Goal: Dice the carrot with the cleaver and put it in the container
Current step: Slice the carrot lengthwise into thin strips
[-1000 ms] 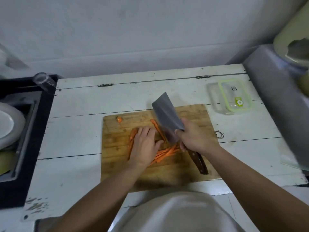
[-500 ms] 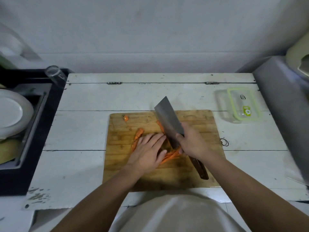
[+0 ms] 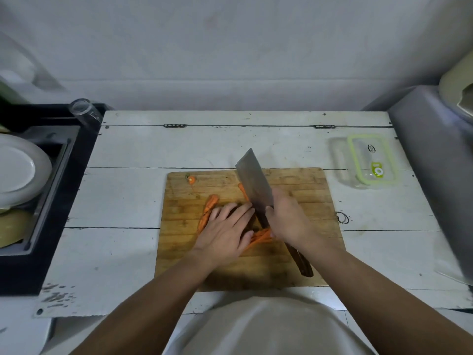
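On the wooden cutting board (image 3: 294,190) lie long orange carrot strips (image 3: 208,211). My left hand (image 3: 227,230) lies flat over the middle of the strips, pressing them down, fingers pointing toward the blade. My right hand (image 3: 289,216) is shut on the cleaver (image 3: 253,185) at the top of its dark wooden handle, the wide blade tilted up and away, its edge beside my left fingertips. A small carrot end (image 3: 191,179) sits near the board's far left corner. The clear container (image 3: 343,162) with a green-rimmed lid (image 3: 372,160) stands at the table's far right.
The white plank table (image 3: 122,201) carries the board. A black sink unit (image 3: 51,190) with a white plate (image 3: 18,170) and a glass (image 3: 83,112) borders the left. A grey appliance (image 3: 432,160) stands at the right. A rubber band (image 3: 342,218) lies right of the board.
My left hand has slid right over the strips toward the blade. The cleaver has stayed about in place above the board. The camera has shifted slightly.
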